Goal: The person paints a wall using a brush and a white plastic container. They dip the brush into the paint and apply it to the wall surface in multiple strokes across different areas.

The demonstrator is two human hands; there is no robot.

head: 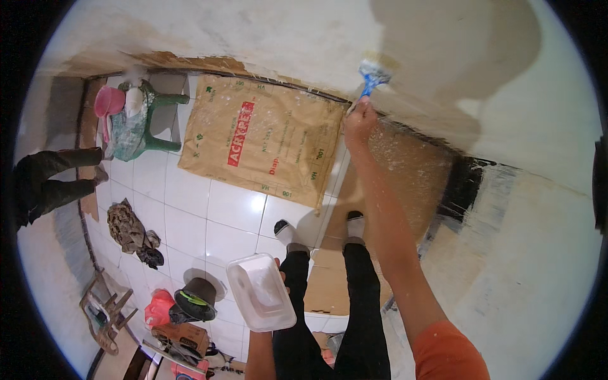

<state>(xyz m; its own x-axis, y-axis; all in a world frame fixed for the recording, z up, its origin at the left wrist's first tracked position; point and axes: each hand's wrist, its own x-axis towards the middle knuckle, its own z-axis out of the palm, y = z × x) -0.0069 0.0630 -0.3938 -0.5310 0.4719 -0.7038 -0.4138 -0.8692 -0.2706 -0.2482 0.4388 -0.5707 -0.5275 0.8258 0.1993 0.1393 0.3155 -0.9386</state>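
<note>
My right hand (360,123) grips a wide paintbrush (373,78) by its blue handle. The brush's pale bristles lie against or very close to the whitish wall (304,35). Held low in front of my legs is a rectangular white plastic tub (261,289), with white material on its inside. Fingertips of my left hand (283,276) show at the tub's right edge; the rest of that hand is hidden under it.
A printed brown paper sack (261,142) and cardboard (403,175) cover floor tiles along the wall. A green plastic stool (152,118) carries a pink dipper (109,102). At left are another person's legs (61,166), a crumpled cloth (126,225) and a black bucket (197,297).
</note>
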